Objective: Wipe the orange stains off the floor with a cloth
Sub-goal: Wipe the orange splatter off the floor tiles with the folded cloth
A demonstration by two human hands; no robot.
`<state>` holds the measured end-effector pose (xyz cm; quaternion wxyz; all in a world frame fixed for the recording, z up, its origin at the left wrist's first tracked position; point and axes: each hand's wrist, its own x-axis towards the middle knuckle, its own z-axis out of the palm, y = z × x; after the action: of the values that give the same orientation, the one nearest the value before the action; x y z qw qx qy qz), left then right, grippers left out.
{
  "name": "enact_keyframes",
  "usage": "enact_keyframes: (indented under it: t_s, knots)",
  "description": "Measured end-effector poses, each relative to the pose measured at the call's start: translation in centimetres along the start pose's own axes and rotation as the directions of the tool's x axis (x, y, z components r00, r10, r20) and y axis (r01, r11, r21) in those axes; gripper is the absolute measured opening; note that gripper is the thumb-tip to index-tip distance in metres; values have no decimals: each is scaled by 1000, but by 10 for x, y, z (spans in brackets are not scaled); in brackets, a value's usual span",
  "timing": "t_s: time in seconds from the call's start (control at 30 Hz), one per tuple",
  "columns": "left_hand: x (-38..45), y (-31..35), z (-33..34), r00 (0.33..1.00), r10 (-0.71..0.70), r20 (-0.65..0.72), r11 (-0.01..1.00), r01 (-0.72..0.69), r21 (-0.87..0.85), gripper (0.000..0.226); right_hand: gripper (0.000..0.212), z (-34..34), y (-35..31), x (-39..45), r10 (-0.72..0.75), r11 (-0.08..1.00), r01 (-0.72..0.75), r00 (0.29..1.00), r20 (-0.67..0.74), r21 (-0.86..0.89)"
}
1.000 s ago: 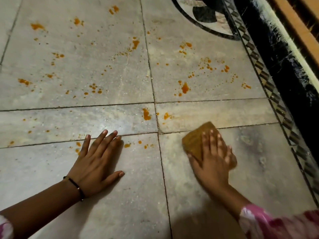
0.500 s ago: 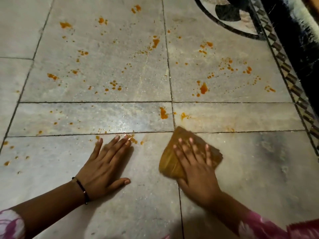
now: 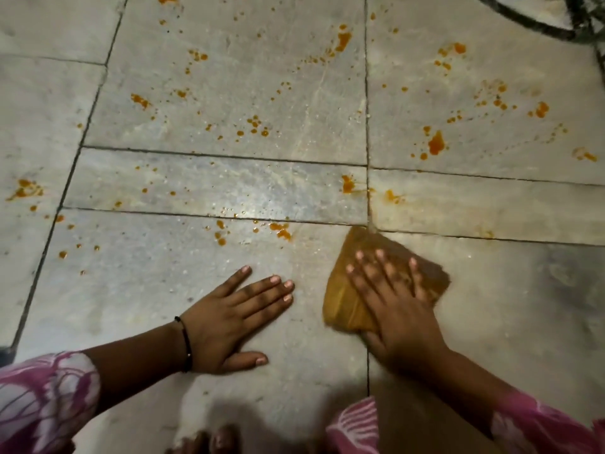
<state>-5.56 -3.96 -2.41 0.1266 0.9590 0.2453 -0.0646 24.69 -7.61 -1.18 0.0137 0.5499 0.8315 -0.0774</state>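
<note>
A folded orange-brown cloth (image 3: 347, 296) lies flat on the grey stone floor (image 3: 163, 290), its far tip at the crossing of two tile joints. My right hand (image 3: 399, 309) presses down on it with fingers spread. My left hand (image 3: 235, 319), a black band at its wrist, rests flat on the floor to the left of the cloth, holding nothing. Orange stains dot the tiles beyond both hands: a small cluster (image 3: 281, 231) just ahead of my left fingers, a blot (image 3: 347, 185) near the joint, a larger one (image 3: 436, 144) farther right.
More orange splashes (image 3: 26, 189) spread over the far and left tiles. A dark curved inlay pattern (image 3: 537, 27) shows at the top right corner. Toes (image 3: 209, 442) and pink patterned fabric (image 3: 360, 427) sit at the bottom edge.
My right hand slid the cloth leftward from the right tile to the tile joint. My left hand drew back a little from the stain cluster. The view shifted left and closer.
</note>
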Motion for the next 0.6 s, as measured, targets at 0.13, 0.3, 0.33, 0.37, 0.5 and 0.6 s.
enact_keyframes:
  t_s: [0.13,0.3,0.33,0.37,0.5,0.6]
  knots:
    - [-3,-1,2,1000,-22,7,999,22,-24,83,76,8,-24,33,-417,904,420,907,55,-74]
    - [-3,1,0,999,-45,4,998,45,-39,85,75,-7,17,57,58,997,-59,998,16,39]
    - [-2,1,0,999,-46,6,998,47,-41,85,74,-8,21,46,150,986,-150,989,2,74]
    - [-3,0,0,999,-49,7,998,49,-43,85,74,-8,22,35,196,978,-195,981,-10,76]
    - [-3,0,1,998,-59,2,997,59,-47,85,76,0,-12,8,-132,991,132,991,9,-13]
    - [-3,1,-1,998,-65,23,997,66,-38,84,76,2,-21,49,-310,948,311,950,32,-61]
